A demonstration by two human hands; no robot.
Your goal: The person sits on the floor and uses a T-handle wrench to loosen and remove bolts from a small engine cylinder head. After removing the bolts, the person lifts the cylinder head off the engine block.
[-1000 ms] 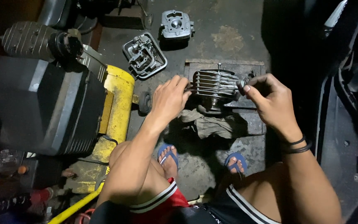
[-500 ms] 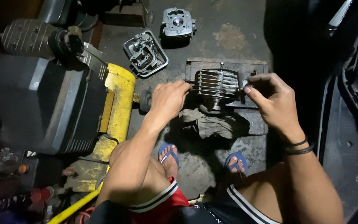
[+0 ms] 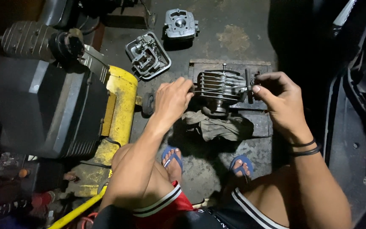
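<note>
A finned metal engine cylinder (image 3: 217, 88) rests on a rusty flat slab (image 3: 261, 123) on the floor in front of me. My left hand (image 3: 172, 101) grips the cylinder's left side. At the cylinder's right end, my right hand (image 3: 278, 98) is closed around a dark tool handle (image 3: 248, 86). A crumpled grey rag (image 3: 217, 125) lies just below the cylinder, between it and my feet in blue sandals (image 3: 172, 157).
A cylinder head (image 3: 180, 23) and an open engine cover (image 3: 148, 55) lie on the concrete floor farther away. To my left stands a yellow machine (image 3: 121, 106) with a black housing (image 3: 47, 106). Dark vehicle bodywork (image 3: 356, 97) is at the right.
Both hands stay on the cylinder. My right hand's fingers have shifted a little on the tool at its right end; the cylinder has barely moved.
</note>
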